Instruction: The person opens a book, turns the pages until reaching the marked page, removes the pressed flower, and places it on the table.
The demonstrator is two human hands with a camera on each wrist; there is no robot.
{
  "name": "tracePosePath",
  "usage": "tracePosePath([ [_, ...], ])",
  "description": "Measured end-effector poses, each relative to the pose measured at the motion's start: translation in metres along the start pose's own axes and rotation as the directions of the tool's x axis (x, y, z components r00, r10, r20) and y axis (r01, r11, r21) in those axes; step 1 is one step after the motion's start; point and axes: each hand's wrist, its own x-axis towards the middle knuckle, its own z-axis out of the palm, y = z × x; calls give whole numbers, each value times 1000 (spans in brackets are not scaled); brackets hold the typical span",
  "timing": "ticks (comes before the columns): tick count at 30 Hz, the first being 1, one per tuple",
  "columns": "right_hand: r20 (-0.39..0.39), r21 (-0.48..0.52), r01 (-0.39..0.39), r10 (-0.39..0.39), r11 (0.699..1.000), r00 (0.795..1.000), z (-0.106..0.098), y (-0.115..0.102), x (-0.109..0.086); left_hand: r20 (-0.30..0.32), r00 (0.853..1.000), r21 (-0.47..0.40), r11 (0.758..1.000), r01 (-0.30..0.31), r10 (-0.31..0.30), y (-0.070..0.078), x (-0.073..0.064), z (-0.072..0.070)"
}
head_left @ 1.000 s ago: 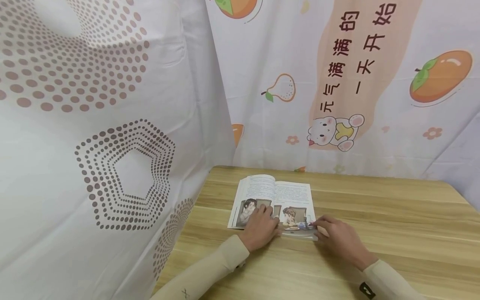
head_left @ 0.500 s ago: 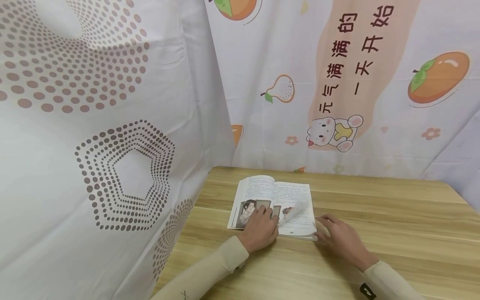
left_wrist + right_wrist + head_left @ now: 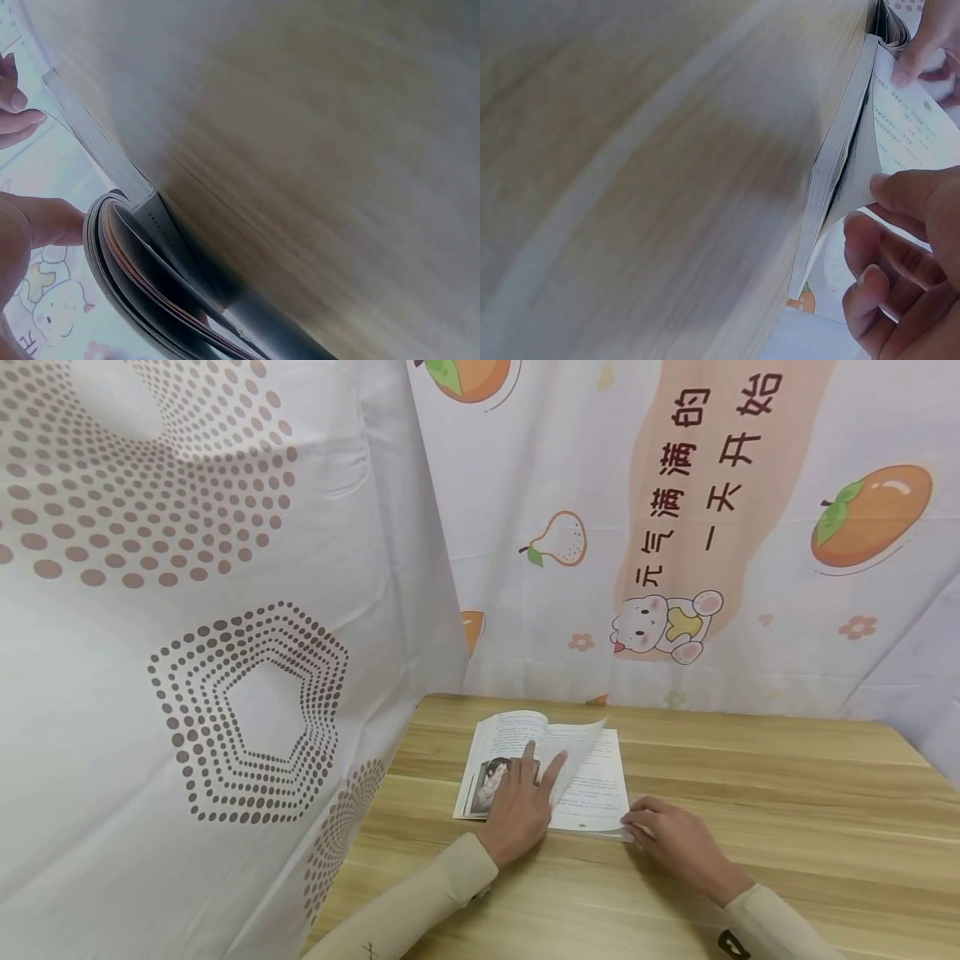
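Note:
An open illustrated book (image 3: 517, 727) lies on the wooden table, its page stack curving up toward the spine in the left wrist view. My left hand (image 3: 519, 814) rests across the spine with fairly straight fingers. Beside its fingers a turned leaf (image 3: 579, 747) stands half raised, leaning over the right side. At the lower right corner, my right hand (image 3: 678, 843) pinches another page (image 3: 864, 161) between thumb and finger. The right wrist view shows that corner lifted from the page stack (image 3: 832, 150) below, while the other fingers curl under.
Wood-grained table (image 3: 780, 793) surrounds the book and extends to the right. A dotted white curtain (image 3: 225, 568) hangs along the left side. Behind the table hangs a fruit-patterned curtain (image 3: 547, 635) with printed characters.
The illustrated right-hand leaf has lifted and swung left toward the spine, uncovering a text page. My left fingers have spread beside it. My right hand has taken hold of the uncovered page's corner.

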Motion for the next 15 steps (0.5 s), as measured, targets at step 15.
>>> tracePosePath([
  [15, 0, -10, -6, 6, 1000, 1000, 3, -1, -1, 167, 979, 50, 991, -124, 114, 1, -2, -6],
])
